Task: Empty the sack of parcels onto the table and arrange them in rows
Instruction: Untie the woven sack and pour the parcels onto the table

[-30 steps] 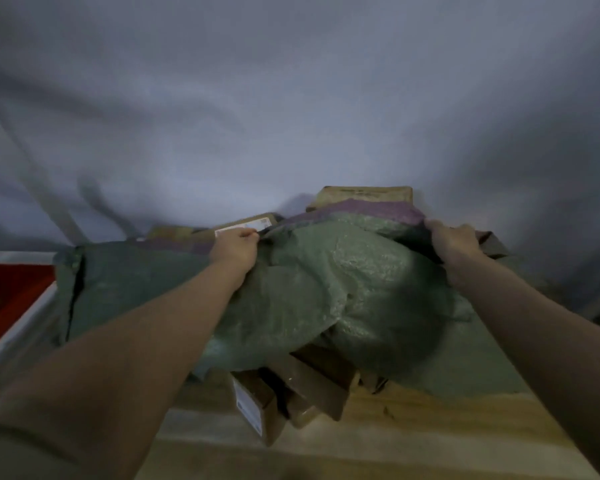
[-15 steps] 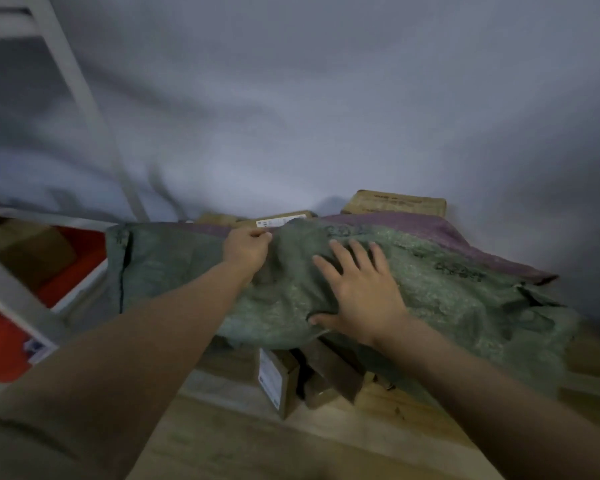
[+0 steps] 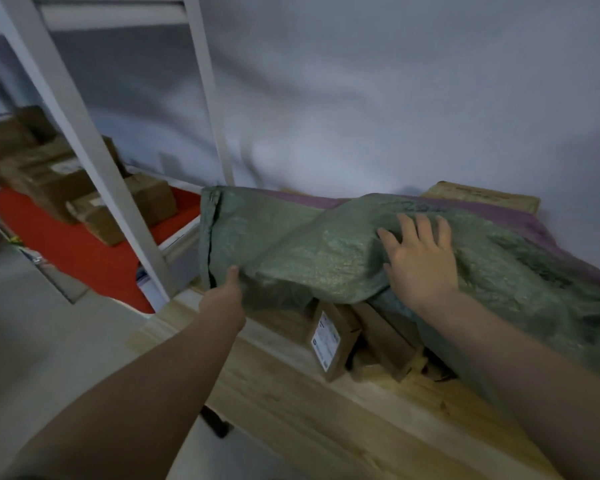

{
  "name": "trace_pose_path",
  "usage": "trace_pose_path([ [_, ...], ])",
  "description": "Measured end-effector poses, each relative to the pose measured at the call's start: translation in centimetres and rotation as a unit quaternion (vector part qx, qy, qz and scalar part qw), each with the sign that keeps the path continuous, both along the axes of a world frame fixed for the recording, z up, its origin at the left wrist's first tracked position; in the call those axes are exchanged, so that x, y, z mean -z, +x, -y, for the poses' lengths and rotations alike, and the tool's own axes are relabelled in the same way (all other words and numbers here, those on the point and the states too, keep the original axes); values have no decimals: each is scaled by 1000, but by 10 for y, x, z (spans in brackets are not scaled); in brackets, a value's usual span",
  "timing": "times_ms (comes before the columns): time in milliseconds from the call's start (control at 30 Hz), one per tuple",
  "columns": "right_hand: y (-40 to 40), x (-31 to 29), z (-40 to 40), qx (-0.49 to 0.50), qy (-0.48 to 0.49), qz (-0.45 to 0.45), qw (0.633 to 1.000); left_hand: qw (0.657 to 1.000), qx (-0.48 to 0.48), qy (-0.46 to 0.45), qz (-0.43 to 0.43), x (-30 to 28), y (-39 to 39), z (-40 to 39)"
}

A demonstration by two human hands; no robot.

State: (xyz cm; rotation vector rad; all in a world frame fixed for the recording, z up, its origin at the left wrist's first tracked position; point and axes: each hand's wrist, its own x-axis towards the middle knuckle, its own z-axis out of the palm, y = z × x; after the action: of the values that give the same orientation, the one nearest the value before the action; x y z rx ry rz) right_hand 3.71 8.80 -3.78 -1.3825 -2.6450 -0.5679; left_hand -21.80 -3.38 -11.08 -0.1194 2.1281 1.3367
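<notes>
Green woven sack (image 3: 326,244) draped over parcels on the wooden tabletop (image 3: 326,420); its contents are mostly hidden. One labelled parcel (image 3: 329,341) protrudes beneath the sack's near edge (label unreadable). Left hand (image 3: 226,299) pinches the sack's lower corner; right hand (image 3: 420,258) presses flat, fingers spread, atop the sack. Bare tabletop lies nearer than the sack.

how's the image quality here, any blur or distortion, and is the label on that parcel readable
Head view: dim, flat light; wide-angle bending slants the shelf post; motion blur smears the wall and the boxes at left. The sack and right hand are fairly sharp; the parcel label shows, its text too small to read.
</notes>
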Motion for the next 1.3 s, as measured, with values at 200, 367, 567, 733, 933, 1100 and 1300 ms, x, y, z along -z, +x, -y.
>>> trace_pose_path([
  [200,-41,3,8,28,-30,9,999,956,-69,122,258,7,-4,-17],
  [367,-51,15,4,62,-62,28,996,916,-56,221,330,9,-22,-31],
  [567,-43,20,-5,70,-79,33,994,921,-37,280,270,-45,-60,-75],
  [733,-36,18,0,44,-108,-37,992,933,-26,293,209,-105,-92,-106],
  [933,-16,39,13,2,-14,-141,990,934,-39,292,202,-100,-93,-103],
  [1100,-26,24,12,51,-169,-90,980,946,-26,310,89,-113,-76,-102],
  [1300,-28,35,10,70,-182,-75,978,955,36,295,8,-112,-60,-95],
])
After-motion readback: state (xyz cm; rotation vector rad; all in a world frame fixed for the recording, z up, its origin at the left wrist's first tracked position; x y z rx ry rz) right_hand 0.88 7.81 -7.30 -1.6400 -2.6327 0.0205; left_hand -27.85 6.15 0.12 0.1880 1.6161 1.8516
